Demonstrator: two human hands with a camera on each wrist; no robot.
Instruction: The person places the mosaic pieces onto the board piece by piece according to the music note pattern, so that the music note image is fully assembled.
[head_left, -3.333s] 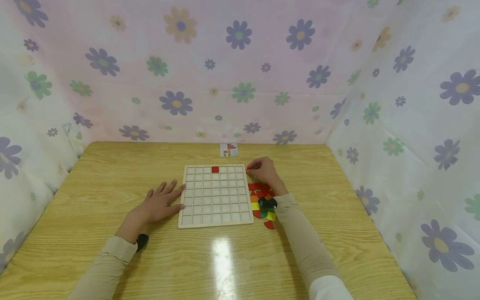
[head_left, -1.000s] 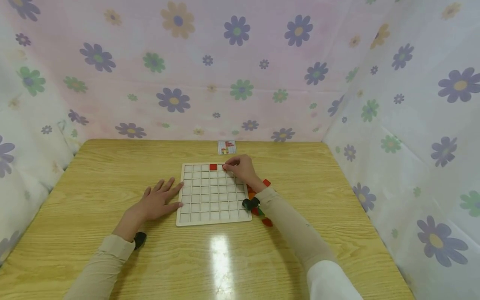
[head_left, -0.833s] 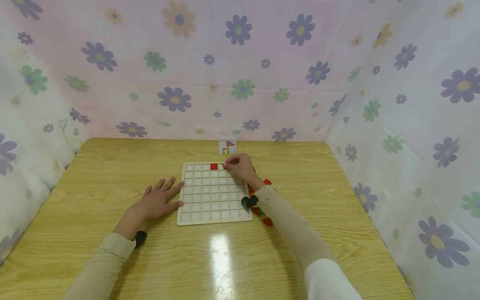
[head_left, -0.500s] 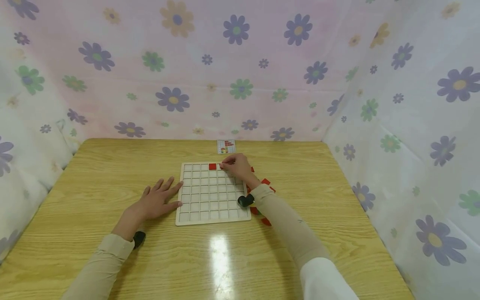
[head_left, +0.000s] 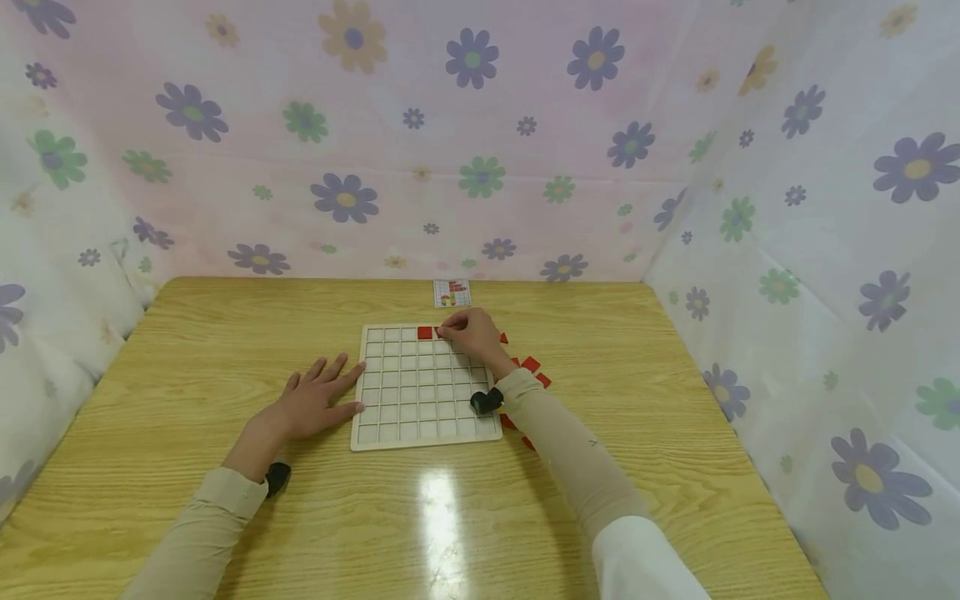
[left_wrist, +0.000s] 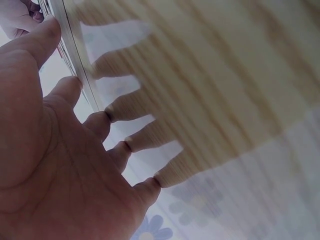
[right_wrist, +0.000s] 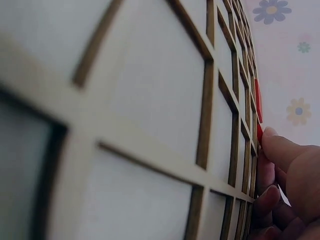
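**Across from the 2 o'clock edge: my right hand (head_left: 472,335) and its flat red piece (right_wrist: 259,133) now at the far row of the pale wooden square grid board (head_left: 426,392)**

Reading the clock from the board's middle, 12 pointing away from me: nearest, the light wood-grain table (head_left: 330,542) stretches wide at 6. At 9, my left hand (head_left: 318,404) lies palm down, fingers spread, thumb and forefinger tips against the board's edge, steadying it, I judge. Towards 3, loose flat red pieces (head_left: 531,364) lie beside the board, some partly under my beige right sleeve (head_left: 573,450).

At 1, my right thumb and fingers pinch the red piece, its shape mostly hidden, just beside a red square tile (head_left: 425,332) at 12. Whether it is seated, I cannot tell. I should match its sides to the grid ribs, lower it flat and press lightly, without nudging that tile.

The ribs probably leave little slack. I'd keep my black wrist camera (head_left: 487,402) off the cells at 4 and my sleeve off the loose pieces. Beyond 12, the small printed card (head_left: 452,293) lies near the table's far edge.
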